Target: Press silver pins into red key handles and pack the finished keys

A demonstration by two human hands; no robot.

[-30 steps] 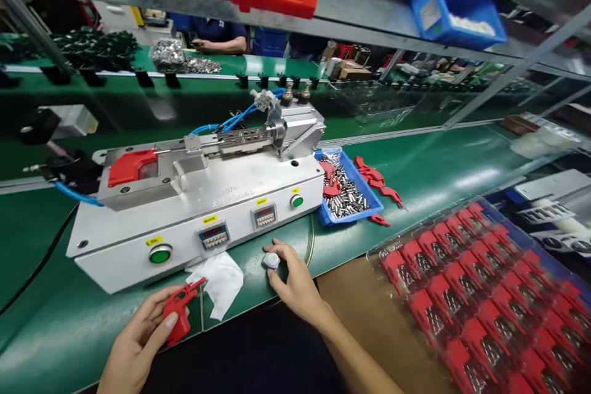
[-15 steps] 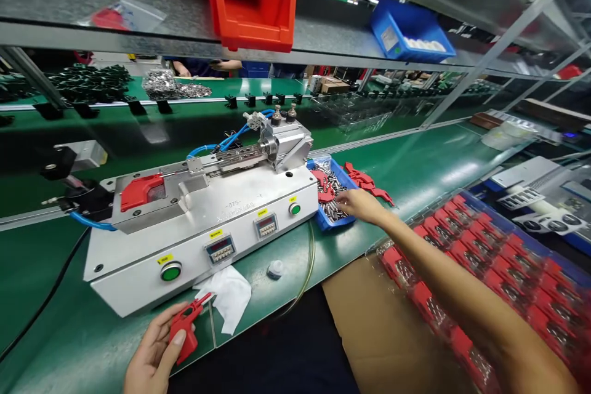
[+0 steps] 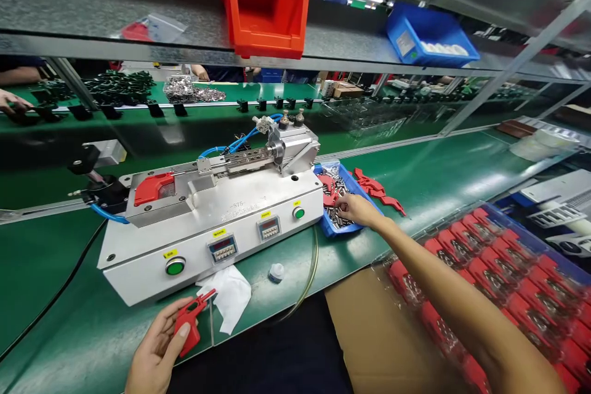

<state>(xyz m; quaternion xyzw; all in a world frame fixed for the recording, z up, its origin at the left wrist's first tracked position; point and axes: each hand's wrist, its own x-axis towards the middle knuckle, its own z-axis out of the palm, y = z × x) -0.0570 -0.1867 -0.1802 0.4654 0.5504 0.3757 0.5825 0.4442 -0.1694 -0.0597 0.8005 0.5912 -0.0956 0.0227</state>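
Observation:
My left hand (image 3: 159,345) is closed around a red plastic pistol-shaped part (image 3: 188,326), thumb on its side, with the narrow end pointing up and right. My right hand (image 3: 359,209) reaches into a small blue bin (image 3: 344,233) of short metal pins (image 3: 339,220). Its fingertips are pinched together among the pins; whatever lies between them is too small to make out. Red parts (image 3: 329,188) also lie in that bin. Another red part (image 3: 154,188) sits in the fixture at the left end of a white bench machine (image 3: 148,280).
Loose red parts (image 3: 376,188) lie right of the bin. A clear tray (image 3: 489,258) of red parts fills the right side, beside cardboard (image 3: 369,326). A white cloth (image 3: 233,298) and small round container (image 3: 276,273) lie before the machine. Overhead, a shelf carries a red bin (image 3: 270,40). A co-worker's hand (image 3: 13,101) shows far left.
The view has shifted, so the bench appears farther right. My right hand's fingers are lower among the metal pins. My left hand still grips the red pistol-shaped part.

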